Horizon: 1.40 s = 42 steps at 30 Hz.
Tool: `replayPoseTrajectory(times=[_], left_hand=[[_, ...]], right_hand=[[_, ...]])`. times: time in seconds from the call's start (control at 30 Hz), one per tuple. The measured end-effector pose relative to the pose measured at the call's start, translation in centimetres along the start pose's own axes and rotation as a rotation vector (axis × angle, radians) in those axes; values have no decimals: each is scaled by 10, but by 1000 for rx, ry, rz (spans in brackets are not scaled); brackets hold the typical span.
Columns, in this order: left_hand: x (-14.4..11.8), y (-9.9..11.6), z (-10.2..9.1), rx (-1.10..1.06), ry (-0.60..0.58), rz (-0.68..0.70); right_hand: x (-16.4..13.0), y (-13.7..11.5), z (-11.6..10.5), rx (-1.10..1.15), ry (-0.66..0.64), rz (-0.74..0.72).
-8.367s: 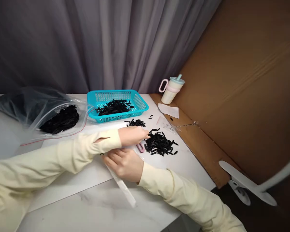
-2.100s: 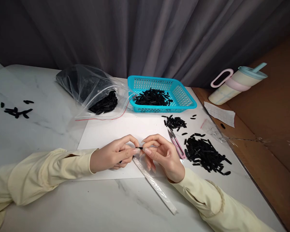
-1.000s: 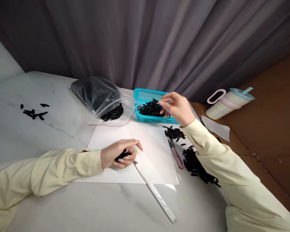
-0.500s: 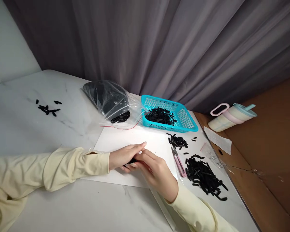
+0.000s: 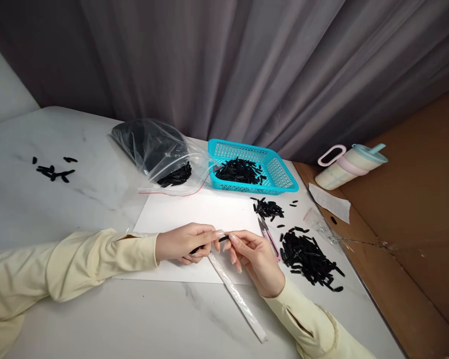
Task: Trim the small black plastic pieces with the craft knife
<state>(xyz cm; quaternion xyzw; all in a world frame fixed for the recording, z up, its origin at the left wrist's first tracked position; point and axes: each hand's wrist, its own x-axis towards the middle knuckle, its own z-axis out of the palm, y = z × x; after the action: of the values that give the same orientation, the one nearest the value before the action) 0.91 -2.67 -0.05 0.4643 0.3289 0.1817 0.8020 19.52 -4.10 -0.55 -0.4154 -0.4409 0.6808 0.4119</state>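
Left hand point(image 5: 183, 243): resting on the white sheet point(image 5: 194, 219), grip curled around several black pieces, fingertips pinching one end of a single black piece point(image 5: 223, 238).
Right hand point(image 5: 256, 257): palm-up beside it, thumb and forefinger nipping the other end.
Piece location: between both grips, just above the clear strip point(image 5: 235, 294) on the counter point(image 5: 97, 319).
Since half a second ago: hands drawn apart, piece now exposed.

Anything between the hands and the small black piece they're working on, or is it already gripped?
Nothing visible stands in the way. The left hand and right hand both pinch the small black piece at their fingertips, above the white sheet. The long clear strip lies below them.
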Motion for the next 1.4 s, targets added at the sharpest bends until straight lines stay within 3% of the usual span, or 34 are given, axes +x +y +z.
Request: replayPoseTrajectory(times=[0.27,0.67,0.97,1.17,1.4], left_hand=[[-2,-1,-1,-11,15,-16],[-4,2,1,46,32,27],[-3,3,1,17,5,-14],[-2,-2,-2,11,77,-23],[-5,0,4,-14,68,-4]], right_hand=[[-1,1,3,4,-41,-51],[-5,1,6,41,-270,37],[-6,4,5,-54,-71,-260],[-15,12,5,-328,16,-435],[-18,9,10,-247,-32,-328]])
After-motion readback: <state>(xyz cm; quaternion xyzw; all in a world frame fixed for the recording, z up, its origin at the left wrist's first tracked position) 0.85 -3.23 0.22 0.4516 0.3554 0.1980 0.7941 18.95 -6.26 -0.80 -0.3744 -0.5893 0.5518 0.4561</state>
